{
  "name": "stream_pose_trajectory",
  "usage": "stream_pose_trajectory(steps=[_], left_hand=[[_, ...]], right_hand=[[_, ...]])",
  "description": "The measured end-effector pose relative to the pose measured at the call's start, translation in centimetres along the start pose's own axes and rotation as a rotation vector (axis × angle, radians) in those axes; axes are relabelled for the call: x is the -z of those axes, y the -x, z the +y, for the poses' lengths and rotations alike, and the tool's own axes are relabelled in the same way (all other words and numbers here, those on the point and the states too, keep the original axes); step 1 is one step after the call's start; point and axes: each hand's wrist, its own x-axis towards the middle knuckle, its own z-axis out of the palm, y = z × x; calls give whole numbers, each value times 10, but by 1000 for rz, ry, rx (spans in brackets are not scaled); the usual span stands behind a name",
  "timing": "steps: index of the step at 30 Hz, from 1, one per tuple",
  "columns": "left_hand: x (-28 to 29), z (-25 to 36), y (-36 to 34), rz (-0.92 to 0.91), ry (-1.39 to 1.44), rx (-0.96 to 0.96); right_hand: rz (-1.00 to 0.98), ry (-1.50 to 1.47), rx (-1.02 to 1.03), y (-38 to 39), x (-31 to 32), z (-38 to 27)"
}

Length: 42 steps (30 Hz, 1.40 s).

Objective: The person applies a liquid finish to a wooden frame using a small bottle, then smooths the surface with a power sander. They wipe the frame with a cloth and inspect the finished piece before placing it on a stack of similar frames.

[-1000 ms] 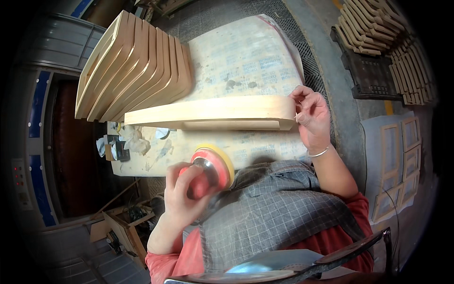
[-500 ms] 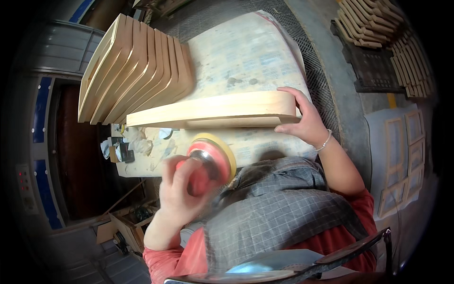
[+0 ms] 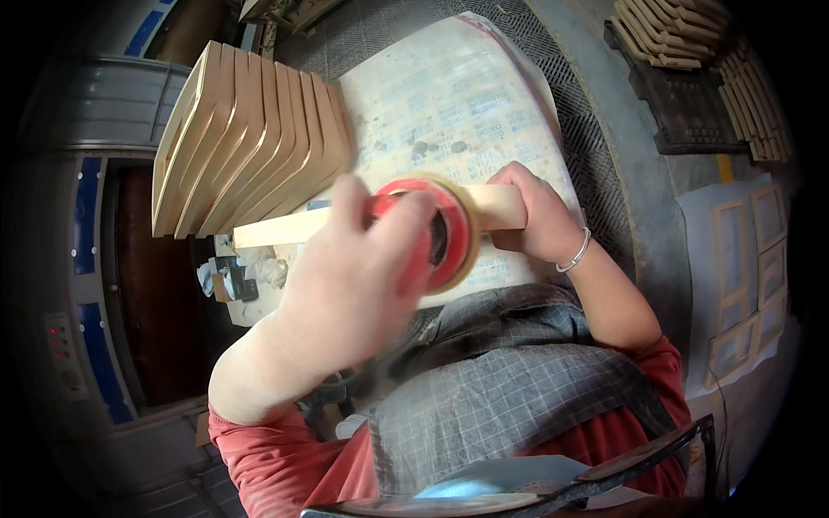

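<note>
My left hand (image 3: 345, 268) is wrapped round a red round sander (image 3: 462, 229) with a yellowish pad, somewhat blurred. The sander is raised in front of a pale wooden frame piece (image 3: 289, 230) and hides its middle; whether the pad touches the wood I cannot tell. The rounded right end of that piece is gripped by my right hand (image 3: 535, 216), which wears a bracelet at the wrist. Behind the left end stand several similar curved wooden frames (image 3: 259, 138), packed upright side by side on the covered table (image 3: 432, 112).
Small boxes and crumpled plastic (image 3: 242, 278) lie at the table's left edge. On the floor at right are a dark pallet (image 3: 686, 104), stacked wooden parts (image 3: 669, 30) and flat frames on a white sheet (image 3: 699, 216). A control panel (image 3: 65, 350) is at far left.
My left hand has lifted the sander up and right, from below the frame piece to over its middle. The piece has turned in my right hand, and the grip has shifted slightly left.
</note>
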Motion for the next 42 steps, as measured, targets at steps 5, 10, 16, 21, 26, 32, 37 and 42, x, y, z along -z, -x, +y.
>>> stream_pose_trajectory(steps=[5, 10, 16, 21, 26, 32, 37, 42], left_hand=[[0, 24, -14, -59, -124, -102], [4, -3, -2, 30, -159, -50], [-4, 9, -3, -14, -78, -84], [-13, 19, -2, 5, -187, -156], [0, -37, 26, -11, -39, 249], [8, -72, 47, 22, 31, 520], [-2, -17, 14, -38, 118, 63], [3, -52, 25, -9, 143, 257]], right_hand=[[25, 24, 12, -3, 0, 1], [34, 5, 17, -4, 1, 1], [25, 50, -30, -3, 1, 1], [56, 51, -60, -5, -1, -5], [100, -45, 64, -2, -3, 11], [40, -26, 75, 3, -8, 8], [69, -16, 69, 6, -4, 9], [97, -48, 104, 9, -5, 9]])
